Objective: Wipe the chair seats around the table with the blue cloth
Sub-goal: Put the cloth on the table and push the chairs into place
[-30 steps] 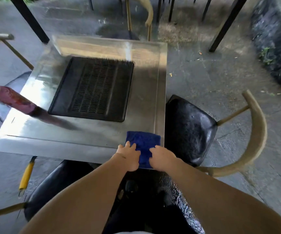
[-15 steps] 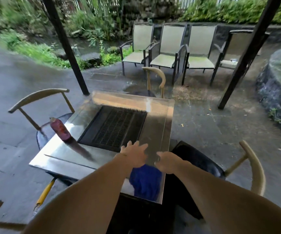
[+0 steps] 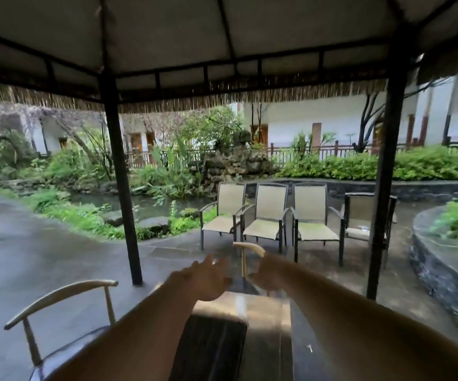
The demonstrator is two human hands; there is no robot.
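The blue cloth is out of view. Both my arms reach forward over the steel table [image 3: 266, 312] and its black grill inset [image 3: 211, 350]. My left hand [image 3: 208, 279] hovers above the table's far end with its fingers spread and holds nothing. My right hand [image 3: 263, 274] is beside it, blurred, its fingers loosely bent with nothing seen in them. A chair with a curved wooden back [image 3: 65, 295] and a dark seat [image 3: 65, 361] stands at the table's left. Another wooden chair back [image 3: 250, 247] shows beyond the far end.
Dark gazebo posts stand at the left [image 3: 120, 188] and right [image 3: 387, 188]. Several beige patio chairs [image 3: 263, 215] line the back of the wet paving. A round stone planter [image 3: 442, 268] is at the right, and a pond and garden lie behind.
My view has tilted up from the table to the garden. Both hands let go of the blue cloth at the near edge and rose forward; cloth, bottle and right-hand chair dropped out of view.
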